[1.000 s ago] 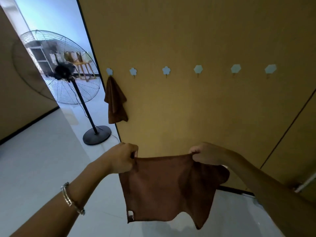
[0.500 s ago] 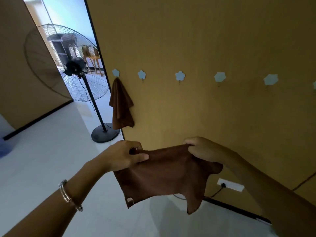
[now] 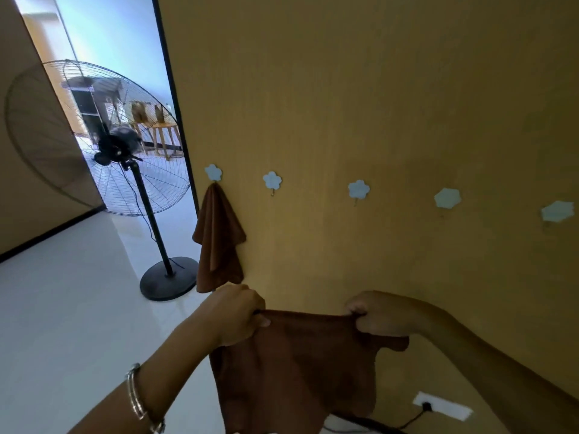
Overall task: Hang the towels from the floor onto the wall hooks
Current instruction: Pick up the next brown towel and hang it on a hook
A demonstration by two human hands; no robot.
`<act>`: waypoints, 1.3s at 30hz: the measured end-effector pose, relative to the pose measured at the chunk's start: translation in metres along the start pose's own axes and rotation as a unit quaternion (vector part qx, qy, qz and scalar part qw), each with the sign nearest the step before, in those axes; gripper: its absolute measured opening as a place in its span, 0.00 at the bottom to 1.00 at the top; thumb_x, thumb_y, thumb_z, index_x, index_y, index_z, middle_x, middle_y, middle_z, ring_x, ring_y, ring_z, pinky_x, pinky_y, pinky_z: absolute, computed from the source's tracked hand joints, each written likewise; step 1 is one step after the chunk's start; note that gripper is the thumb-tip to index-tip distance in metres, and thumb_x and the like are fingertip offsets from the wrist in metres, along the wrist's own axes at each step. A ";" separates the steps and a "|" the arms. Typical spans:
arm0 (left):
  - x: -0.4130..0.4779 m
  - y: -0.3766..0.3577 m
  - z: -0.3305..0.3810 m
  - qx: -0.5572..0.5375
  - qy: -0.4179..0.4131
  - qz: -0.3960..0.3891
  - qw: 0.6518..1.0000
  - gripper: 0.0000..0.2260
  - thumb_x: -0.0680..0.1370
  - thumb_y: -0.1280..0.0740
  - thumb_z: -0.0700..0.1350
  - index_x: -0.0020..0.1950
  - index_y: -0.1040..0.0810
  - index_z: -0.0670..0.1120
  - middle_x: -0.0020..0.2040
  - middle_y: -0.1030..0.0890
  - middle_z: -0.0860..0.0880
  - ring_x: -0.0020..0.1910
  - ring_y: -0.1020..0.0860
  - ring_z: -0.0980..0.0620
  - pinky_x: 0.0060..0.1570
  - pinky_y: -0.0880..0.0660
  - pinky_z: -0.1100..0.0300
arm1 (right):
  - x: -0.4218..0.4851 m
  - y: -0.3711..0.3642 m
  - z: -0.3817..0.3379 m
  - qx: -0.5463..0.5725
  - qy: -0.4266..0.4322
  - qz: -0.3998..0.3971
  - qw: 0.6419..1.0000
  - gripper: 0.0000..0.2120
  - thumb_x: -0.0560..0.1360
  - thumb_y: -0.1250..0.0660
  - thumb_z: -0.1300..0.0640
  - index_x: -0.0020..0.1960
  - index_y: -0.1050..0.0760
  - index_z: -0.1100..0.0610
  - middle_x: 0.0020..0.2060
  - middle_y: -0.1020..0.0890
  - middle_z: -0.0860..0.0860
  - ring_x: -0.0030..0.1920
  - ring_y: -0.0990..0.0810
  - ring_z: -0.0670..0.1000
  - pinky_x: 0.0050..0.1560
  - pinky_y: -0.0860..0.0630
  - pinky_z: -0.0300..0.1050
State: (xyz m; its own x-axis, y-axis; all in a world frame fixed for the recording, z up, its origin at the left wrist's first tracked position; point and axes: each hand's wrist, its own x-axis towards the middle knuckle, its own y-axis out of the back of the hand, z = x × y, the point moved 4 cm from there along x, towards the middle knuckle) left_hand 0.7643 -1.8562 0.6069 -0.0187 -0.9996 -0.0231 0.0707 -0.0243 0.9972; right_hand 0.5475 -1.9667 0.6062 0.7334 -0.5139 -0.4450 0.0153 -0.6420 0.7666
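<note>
I hold a brown towel (image 3: pixel 294 368) stretched by its top edge in front of the yellow wall. My left hand (image 3: pixel 238 314) grips its left corner and my right hand (image 3: pixel 379 314) grips its right corner. Pale blue flower-shaped hooks run along the wall. The leftmost hook (image 3: pixel 213 172) carries another brown towel (image 3: pixel 217 242). The second hook (image 3: pixel 272 180), third hook (image 3: pixel 358 190) and fourth hook (image 3: pixel 447 198) are bare, above my hands.
A large black pedestal fan (image 3: pixel 125 151) stands on the pale floor to the left, its base (image 3: pixel 169 278) near the wall's edge. A white wall socket (image 3: pixel 441 405) with a black cable sits low on the wall at the right.
The view has tilted up and closer to the wall. My hands have pulled the towel's top edge wider and tauter.
</note>
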 end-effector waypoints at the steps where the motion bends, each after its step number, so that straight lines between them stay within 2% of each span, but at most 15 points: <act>1: 0.008 0.000 -0.009 -0.002 0.000 0.003 1.000 0.14 0.77 0.38 0.55 0.56 0.20 0.50 0.53 0.20 0.50 0.54 0.24 0.51 0.51 0.29 0.58 | 0.010 0.006 -0.004 -0.002 -0.006 0.002 1.000 0.08 0.74 0.42 0.62 0.44 0.25 0.55 0.44 0.23 0.53 0.44 0.24 0.54 0.43 0.30 0.47; 3: 0.026 0.001 -0.032 -0.007 -0.005 0.010 1.000 0.13 0.77 0.37 0.53 0.58 0.21 0.51 0.54 0.20 0.50 0.54 0.24 0.50 0.53 0.26 0.57 | 0.034 0.015 -0.013 0.007 -0.022 0.009 1.000 0.09 0.75 0.43 0.61 0.42 0.27 0.52 0.43 0.23 0.52 0.43 0.24 0.53 0.42 0.30 0.46; 6: 0.050 0.001 -0.058 -0.055 -0.025 0.010 0.998 0.11 0.79 0.39 0.48 0.58 0.21 0.48 0.52 0.19 0.50 0.51 0.22 0.52 0.51 0.27 0.61 | 0.065 0.024 -0.023 0.030 -0.049 0.034 0.998 0.11 0.76 0.44 0.60 0.38 0.29 0.49 0.40 0.25 0.47 0.40 0.26 0.48 0.40 0.32 0.43; 8: 0.062 0.002 -0.072 -0.095 -0.034 0.020 0.995 0.11 0.80 0.40 0.46 0.57 0.21 0.47 0.51 0.19 0.51 0.49 0.22 0.53 0.52 0.26 0.61 | 0.079 0.029 -0.027 0.053 -0.052 0.055 0.996 0.11 0.77 0.45 0.59 0.39 0.28 0.51 0.40 0.24 0.47 0.40 0.26 0.47 0.41 0.32 0.43; 10: 0.073 0.004 -0.085 -0.128 -0.017 0.035 0.991 0.11 0.81 0.40 0.46 0.61 0.24 0.49 0.54 0.21 0.52 0.52 0.22 0.53 0.55 0.27 0.62 | 0.089 0.035 -0.027 0.076 -0.047 0.081 0.993 0.11 0.79 0.43 0.55 0.41 0.25 0.53 0.40 0.23 0.48 0.40 0.25 0.47 0.42 0.33 0.41; 14: 0.096 0.011 -0.098 -0.173 -0.021 0.060 0.983 0.10 0.80 0.41 0.47 0.60 0.25 0.51 0.52 0.21 0.52 0.49 0.23 0.55 0.49 0.29 0.66 | 0.104 0.053 -0.030 0.081 -0.023 0.132 0.988 0.09 0.76 0.36 0.42 0.37 0.27 0.38 0.36 0.24 0.35 0.39 0.26 0.34 0.42 0.34 0.32; 16: 0.111 0.013 -0.100 -0.153 -0.032 0.068 0.985 0.07 0.79 0.39 0.53 0.50 0.24 0.52 0.45 0.21 0.54 0.41 0.25 0.58 0.41 0.31 0.66 | 0.117 0.063 -0.028 0.051 -0.003 0.160 0.986 0.08 0.76 0.36 0.41 0.41 0.23 0.41 0.39 0.20 0.38 0.41 0.23 0.37 0.44 0.30 0.34; 18: 0.125 0.012 -0.103 -0.156 -0.025 0.076 0.985 0.16 0.76 0.41 0.62 0.44 0.24 0.50 0.39 0.22 0.54 0.37 0.25 0.58 0.38 0.30 0.63 | 0.130 0.073 -0.025 0.035 0.006 0.175 0.984 0.16 0.76 0.37 0.41 0.50 0.19 0.51 0.46 0.17 0.48 0.46 0.20 0.44 0.52 0.25 0.43; 20: 0.134 0.011 -0.107 -0.160 -0.018 0.099 0.982 0.24 0.72 0.49 0.67 0.43 0.23 0.51 0.37 0.21 0.55 0.36 0.24 0.58 0.39 0.27 0.60 | 0.142 0.080 -0.022 0.024 0.026 0.180 0.983 0.19 0.77 0.38 0.42 0.52 0.20 0.56 0.46 0.17 0.51 0.47 0.20 0.48 0.53 0.27 0.40; 24: 0.149 0.019 -0.115 -0.166 0.016 0.123 0.978 0.26 0.72 0.54 0.66 0.49 0.23 0.55 0.43 0.19 0.57 0.41 0.23 0.60 0.44 0.25 0.60 | 0.164 0.099 -0.020 0.021 0.060 0.179 0.982 0.17 0.77 0.38 0.42 0.47 0.20 0.56 0.34 0.21 0.48 0.34 0.24 0.43 0.40 0.31 0.33; 27: 0.160 0.028 -0.122 -0.147 0.039 0.143 0.978 0.28 0.71 0.56 0.66 0.51 0.22 0.55 0.46 0.18 0.57 0.45 0.22 0.58 0.46 0.24 0.58 | 0.186 0.115 -0.021 0.025 0.089 0.185 0.978 0.10 0.78 0.38 0.45 0.44 0.23 0.49 0.34 0.23 0.45 0.34 0.26 0.39 0.39 0.31 0.29; 30: 0.169 0.033 -0.129 -0.124 0.061 0.159 0.978 0.29 0.71 0.57 0.65 0.51 0.21 0.52 0.47 0.19 0.57 0.46 0.21 0.57 0.46 0.24 0.58 | 0.211 0.121 -0.026 0.066 0.127 0.186 0.972 0.05 0.79 0.37 0.51 0.45 0.26 0.49 0.39 0.22 0.45 0.38 0.25 0.41 0.40 0.30 0.31; 32: 0.177 0.034 -0.133 -0.128 0.060 0.149 0.979 0.26 0.75 0.52 0.62 0.52 0.20 0.49 0.48 0.19 0.54 0.47 0.21 0.55 0.47 0.25 0.60 | 0.225 0.121 -0.026 0.093 0.138 0.178 0.970 0.03 0.79 0.37 0.53 0.46 0.28 0.47 0.42 0.22 0.44 0.42 0.23 0.43 0.43 0.28 0.35; 35: 0.192 0.034 -0.143 -0.151 0.056 0.134 0.978 0.11 0.81 0.42 0.50 0.50 0.22 0.46 0.46 0.19 0.51 0.44 0.20 0.52 0.45 0.26 0.62 | 0.236 0.127 -0.028 0.099 0.140 0.188 0.967 0.02 0.79 0.37 0.54 0.50 0.26 0.50 0.44 0.20 0.45 0.44 0.21 0.44 0.46 0.24 0.42; 39: 0.207 0.045 -0.151 -0.198 0.027 0.169 0.965 0.04 0.80 0.38 0.45 0.51 0.24 0.50 0.39 0.24 0.62 0.37 0.25 0.64 0.40 0.31 0.73 | 0.242 0.141 -0.029 0.092 0.149 0.256 0.951 0.04 0.79 0.37 0.53 0.53 0.28 0.47 0.42 0.20 0.46 0.42 0.21 0.45 0.43 0.24 0.44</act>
State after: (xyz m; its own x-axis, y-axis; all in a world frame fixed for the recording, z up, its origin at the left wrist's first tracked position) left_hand 0.9145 -2.0663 0.6357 0.1231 -0.9505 0.2854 0.4387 0.3101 0.8434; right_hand 0.7465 -2.1651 0.6206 0.7731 -0.6191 0.1377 -0.4949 -0.4530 0.7415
